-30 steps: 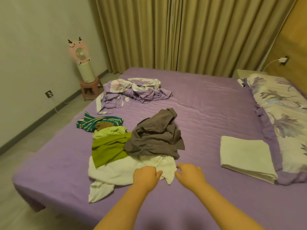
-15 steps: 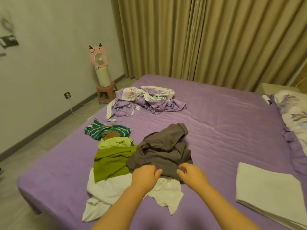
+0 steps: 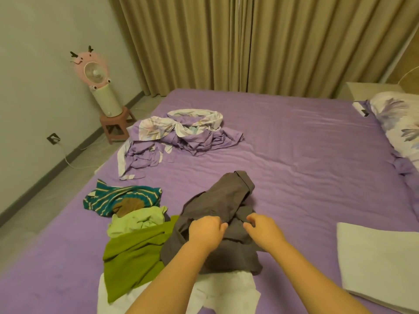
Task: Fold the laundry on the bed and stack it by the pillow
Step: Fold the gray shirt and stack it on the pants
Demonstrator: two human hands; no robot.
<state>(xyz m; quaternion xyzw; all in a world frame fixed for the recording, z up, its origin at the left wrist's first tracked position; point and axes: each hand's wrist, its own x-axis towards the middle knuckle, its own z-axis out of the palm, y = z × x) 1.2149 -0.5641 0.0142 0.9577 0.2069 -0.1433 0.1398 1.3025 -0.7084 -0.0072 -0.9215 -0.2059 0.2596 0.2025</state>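
Head view: since 1 second ago both hands have moved from the near edge of the white garment (image 3: 217, 288) up onto the grey garment (image 3: 217, 214), and the view has swung left, so the pillow (image 3: 399, 123) now shows only at the far right edge.

The left hand (image 3: 207, 232) is curled tight on a fold of the grey garment. The right hand (image 3: 260, 227) rests on the same garment just beside it, fingers bent; whether it pinches cloth I cannot tell.

The grey garment lies crumpled on the bed (image 3: 306, 155), overlapping the white garment at the near side and the dark green garment (image 3: 133, 261) on its left. A light green garment (image 3: 138, 219) and a teal striped garment (image 3: 122, 198) lie farther left, near the bed's left edge. A purple floral sheet (image 3: 181, 134) is bunched at the far left.

1 folded white piece (image 3: 381, 264) lies at the near right, well apart from the pile. Open sheet stretches between the pile and the pillow. A pink fan (image 3: 95, 73) stands on a stool (image 3: 115, 125) beyond the bed's left edge.
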